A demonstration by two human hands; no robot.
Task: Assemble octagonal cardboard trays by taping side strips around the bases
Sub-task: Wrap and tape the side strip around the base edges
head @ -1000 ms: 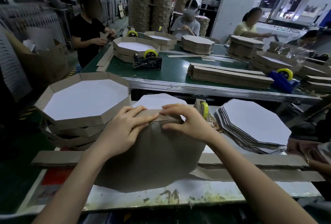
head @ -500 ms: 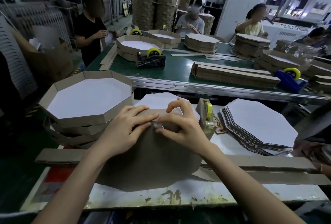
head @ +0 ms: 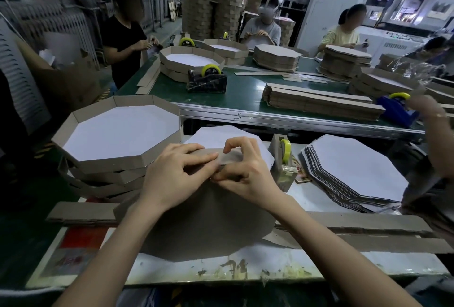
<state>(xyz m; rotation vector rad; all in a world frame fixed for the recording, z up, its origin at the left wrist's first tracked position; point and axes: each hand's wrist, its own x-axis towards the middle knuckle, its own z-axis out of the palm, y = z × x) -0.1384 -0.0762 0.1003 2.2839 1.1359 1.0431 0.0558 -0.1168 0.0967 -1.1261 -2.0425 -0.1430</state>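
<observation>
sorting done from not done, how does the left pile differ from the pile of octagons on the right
The left stack of trays has brown side walls standing round the white octagon; the right stack of bases is flat sheets with no walls. The trays stand in a taller pile; the bases lie low and fanned out, edges stepped. Both show a white octagonal face upward.
</observation>
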